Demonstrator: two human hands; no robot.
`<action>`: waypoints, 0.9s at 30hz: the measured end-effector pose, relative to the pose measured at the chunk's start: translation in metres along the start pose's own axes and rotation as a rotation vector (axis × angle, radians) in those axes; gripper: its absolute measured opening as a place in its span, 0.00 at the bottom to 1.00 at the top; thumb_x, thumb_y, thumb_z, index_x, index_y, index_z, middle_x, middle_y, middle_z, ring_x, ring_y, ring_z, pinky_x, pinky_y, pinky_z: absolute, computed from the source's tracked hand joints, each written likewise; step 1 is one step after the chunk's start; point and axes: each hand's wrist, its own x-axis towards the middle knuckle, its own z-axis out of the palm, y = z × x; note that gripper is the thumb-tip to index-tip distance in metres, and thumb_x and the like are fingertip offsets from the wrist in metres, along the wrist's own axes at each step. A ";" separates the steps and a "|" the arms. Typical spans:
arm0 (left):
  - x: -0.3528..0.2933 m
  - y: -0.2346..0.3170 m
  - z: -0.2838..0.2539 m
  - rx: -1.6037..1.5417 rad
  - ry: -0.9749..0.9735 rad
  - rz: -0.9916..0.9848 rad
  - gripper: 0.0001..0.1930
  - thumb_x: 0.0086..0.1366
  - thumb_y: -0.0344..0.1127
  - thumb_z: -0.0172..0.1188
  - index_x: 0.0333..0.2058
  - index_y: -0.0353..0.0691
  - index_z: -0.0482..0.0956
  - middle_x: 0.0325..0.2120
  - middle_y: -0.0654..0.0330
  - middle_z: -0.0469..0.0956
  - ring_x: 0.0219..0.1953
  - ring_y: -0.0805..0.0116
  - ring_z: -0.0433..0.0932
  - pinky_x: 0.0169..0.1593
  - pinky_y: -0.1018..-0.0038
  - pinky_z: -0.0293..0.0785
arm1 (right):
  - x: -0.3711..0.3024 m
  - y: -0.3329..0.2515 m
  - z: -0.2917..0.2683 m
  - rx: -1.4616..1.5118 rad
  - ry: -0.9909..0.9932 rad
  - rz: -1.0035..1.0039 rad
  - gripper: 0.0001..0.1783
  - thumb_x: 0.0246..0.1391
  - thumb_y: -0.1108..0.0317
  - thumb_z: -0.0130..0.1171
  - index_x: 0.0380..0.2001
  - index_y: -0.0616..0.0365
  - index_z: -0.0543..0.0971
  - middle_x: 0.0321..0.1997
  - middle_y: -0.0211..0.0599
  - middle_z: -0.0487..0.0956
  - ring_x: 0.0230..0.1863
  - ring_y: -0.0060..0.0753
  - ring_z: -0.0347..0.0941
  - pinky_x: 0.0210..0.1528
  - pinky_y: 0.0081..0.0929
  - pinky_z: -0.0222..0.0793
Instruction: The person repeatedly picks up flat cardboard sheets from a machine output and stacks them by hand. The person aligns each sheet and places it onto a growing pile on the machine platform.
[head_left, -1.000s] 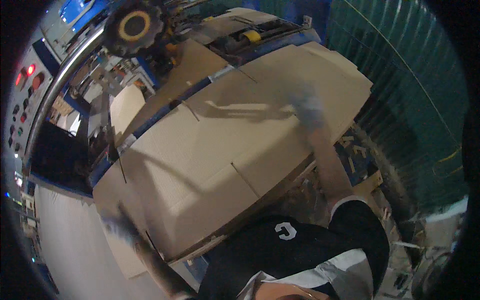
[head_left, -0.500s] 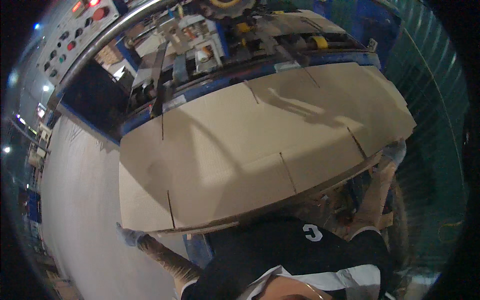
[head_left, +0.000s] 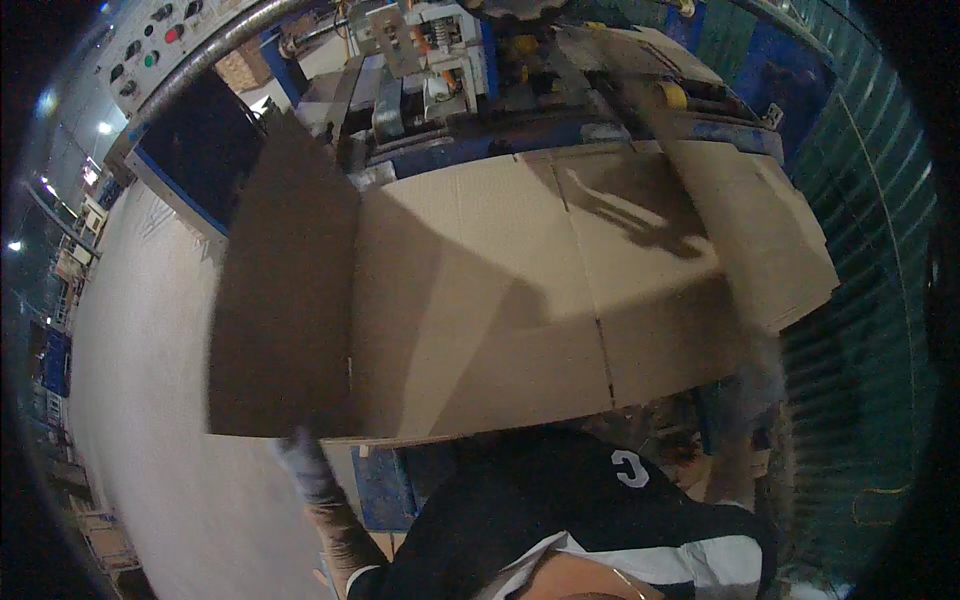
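Observation:
A large brown corrugated cardboard sheet [head_left: 490, 300] with crease lines and slots lies in front of me at the machine's edge. Its left end panel stands folded up along a crease. At the near corner of that panel is my left hand [head_left: 302, 458], gloved and closed on the edge, fingers partly hidden by the board. A right-hand panel is also raised and blurred by motion. My right hand [head_left: 752, 388], gloved and smeared, grips that panel's near end. Under the raised right panel, more flat cardboard [head_left: 800, 240] shows.
Beyond the sheet stands a blue machine [head_left: 430, 150] with rollers, metal guides and a further cardboard piece [head_left: 650, 50] on it. A control panel with buttons [head_left: 150, 50] is at the upper left. Green corrugated wall [head_left: 860, 330] runs along the right, pale floor [head_left: 140, 330] along the left.
Both end panels of the cardboard sheet have swung up from flat. My left hand has moved inward to the right, and my right hand inward to the left and nearer me.

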 end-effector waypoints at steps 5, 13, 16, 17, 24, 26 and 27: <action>-0.035 0.015 0.073 0.988 -0.842 0.797 0.27 0.53 0.26 0.53 0.56 0.44 0.71 0.59 0.44 0.65 0.63 0.45 0.62 0.66 0.51 0.51 | -0.026 -0.006 0.034 -0.073 -0.831 -0.399 0.19 0.38 0.70 0.63 0.39 0.50 0.78 0.44 0.38 0.79 0.46 0.48 0.75 0.47 0.46 0.69; -0.017 0.010 0.080 1.160 -0.980 0.922 0.27 0.58 0.31 0.49 0.59 0.49 0.67 0.59 0.45 0.65 0.61 0.45 0.63 0.65 0.50 0.54 | 0.014 0.005 0.048 -0.208 -1.092 -0.469 0.29 0.43 0.51 0.63 0.49 0.49 0.75 0.57 0.42 0.72 0.59 0.49 0.66 0.60 0.50 0.59; 0.003 0.002 0.080 1.055 -0.926 1.032 0.28 0.57 0.31 0.51 0.59 0.48 0.66 0.59 0.45 0.65 0.61 0.46 0.63 0.64 0.49 0.55 | 0.026 0.030 0.065 -0.328 -1.063 -0.473 0.41 0.35 0.41 0.68 0.52 0.52 0.74 0.59 0.43 0.70 0.61 0.52 0.62 0.62 0.49 0.57; 0.015 -0.001 0.085 1.001 -0.899 1.094 0.29 0.56 0.31 0.52 0.59 0.47 0.66 0.59 0.45 0.64 0.61 0.46 0.63 0.64 0.49 0.55 | 0.031 0.036 0.073 -0.316 -1.054 -0.450 0.43 0.34 0.39 0.67 0.53 0.53 0.73 0.59 0.43 0.69 0.62 0.52 0.61 0.63 0.49 0.56; 0.110 -0.033 0.163 0.888 -0.755 1.202 0.30 0.55 0.34 0.57 0.59 0.43 0.66 0.59 0.46 0.64 0.61 0.48 0.63 0.64 0.51 0.57 | 0.089 0.055 0.155 -0.292 -0.997 -0.371 0.49 0.40 0.28 0.57 0.55 0.58 0.71 0.60 0.42 0.69 0.60 0.50 0.63 0.63 0.48 0.56; 0.138 -0.036 0.193 0.930 -0.723 1.204 0.30 0.57 0.35 0.56 0.59 0.43 0.65 0.60 0.47 0.63 0.62 0.48 0.62 0.65 0.52 0.55 | 0.101 0.067 0.182 -0.291 -0.980 -0.345 0.47 0.41 0.30 0.57 0.55 0.56 0.71 0.60 0.42 0.69 0.60 0.50 0.63 0.63 0.46 0.56; 0.150 -0.035 0.207 0.961 -0.710 1.192 0.30 0.57 0.35 0.56 0.60 0.42 0.64 0.60 0.47 0.63 0.62 0.49 0.62 0.65 0.52 0.54 | 0.104 0.075 0.196 -0.298 -0.969 -0.323 0.45 0.42 0.32 0.59 0.56 0.55 0.71 0.60 0.43 0.69 0.61 0.50 0.62 0.63 0.45 0.56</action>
